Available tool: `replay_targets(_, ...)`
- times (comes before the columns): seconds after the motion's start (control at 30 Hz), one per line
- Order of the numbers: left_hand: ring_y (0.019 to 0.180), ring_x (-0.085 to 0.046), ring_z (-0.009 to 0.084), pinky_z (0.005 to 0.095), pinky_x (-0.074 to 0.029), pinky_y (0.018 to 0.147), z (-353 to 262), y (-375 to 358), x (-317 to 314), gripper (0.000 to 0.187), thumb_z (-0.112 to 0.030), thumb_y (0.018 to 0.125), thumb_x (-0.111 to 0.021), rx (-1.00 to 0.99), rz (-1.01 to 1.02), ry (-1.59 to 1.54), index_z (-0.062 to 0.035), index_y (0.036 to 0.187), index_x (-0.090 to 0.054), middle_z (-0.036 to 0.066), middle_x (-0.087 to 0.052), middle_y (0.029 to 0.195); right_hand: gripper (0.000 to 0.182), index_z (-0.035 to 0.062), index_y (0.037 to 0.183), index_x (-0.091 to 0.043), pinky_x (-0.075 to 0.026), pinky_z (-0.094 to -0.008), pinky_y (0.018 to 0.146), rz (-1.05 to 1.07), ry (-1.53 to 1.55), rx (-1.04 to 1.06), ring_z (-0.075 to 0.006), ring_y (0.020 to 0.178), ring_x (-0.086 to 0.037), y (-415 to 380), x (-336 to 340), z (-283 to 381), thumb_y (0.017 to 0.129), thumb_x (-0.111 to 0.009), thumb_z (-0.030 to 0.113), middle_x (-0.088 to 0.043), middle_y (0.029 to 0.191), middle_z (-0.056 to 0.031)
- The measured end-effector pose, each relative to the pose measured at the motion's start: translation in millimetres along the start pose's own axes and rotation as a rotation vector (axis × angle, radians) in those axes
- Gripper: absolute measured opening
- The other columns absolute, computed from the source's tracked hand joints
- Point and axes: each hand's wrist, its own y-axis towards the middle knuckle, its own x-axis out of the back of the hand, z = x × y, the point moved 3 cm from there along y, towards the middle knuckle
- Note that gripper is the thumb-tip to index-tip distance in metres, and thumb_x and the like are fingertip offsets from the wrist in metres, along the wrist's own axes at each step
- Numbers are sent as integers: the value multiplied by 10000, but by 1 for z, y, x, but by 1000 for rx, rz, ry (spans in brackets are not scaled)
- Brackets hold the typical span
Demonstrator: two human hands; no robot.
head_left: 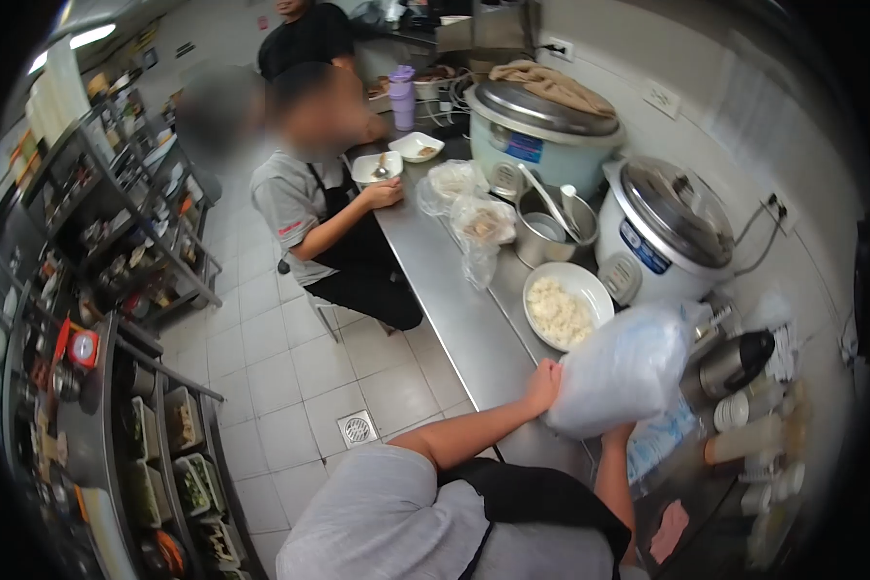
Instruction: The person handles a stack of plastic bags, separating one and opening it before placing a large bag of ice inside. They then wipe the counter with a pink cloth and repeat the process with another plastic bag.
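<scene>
A large, cloudy plastic bag [623,367], bulging and full, is between my two hands above the steel counter [425,280]. My left hand [544,387] is closed on the bag's lower left side. Under the bag's lower edge is my right hand [617,437], its fingers mostly hidden behind the plastic. A white bowl of rice [563,304] sits just beyond the bag, partly covered by it. Flat blue-and-white plastic packaging [659,440] lies on the counter right of my right hand.
Two rice cookers [541,135] [662,227] and a metal pot [551,237] stand along the wall. Tied plastic bags [478,217] lie nearby. A seated person [309,213] eats at the counter; another stands behind. Bottles and a kettle [730,365] are at right, shelves at left.
</scene>
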Motion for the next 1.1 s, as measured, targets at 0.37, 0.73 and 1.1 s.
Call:
replay_targets(0.37,709,-516,226,325,-407,650,-12,-4,15,288,-263,841,-453,21,17,-152,25,841,-466,167,-536,760,366,-3,1132,-448,-332,-352,898,-361,-1292,125,-279,1049,-442,-81,93,155,821,-458,189,-463,1133,-169)
replay_targets(0.73,693,-498,175,301,-406,643,-6,0,12,292,-277,852,-434,136,103,-241,13,847,-466,126,-534,739,355,54,1122,-465,-331,-419,891,-835,-1689,91,-346,1111,-356,-154,182,72,802,-475,207,-391,1202,-155)
replay_targets(1.1,709,-484,171,298,-403,666,1,-4,13,283,-270,852,-433,168,145,-243,11,856,-465,121,-527,761,173,10,907,-545,-408,-373,738,-827,-1717,203,-301,867,-517,-153,228,76,764,-526,105,-530,956,-150)
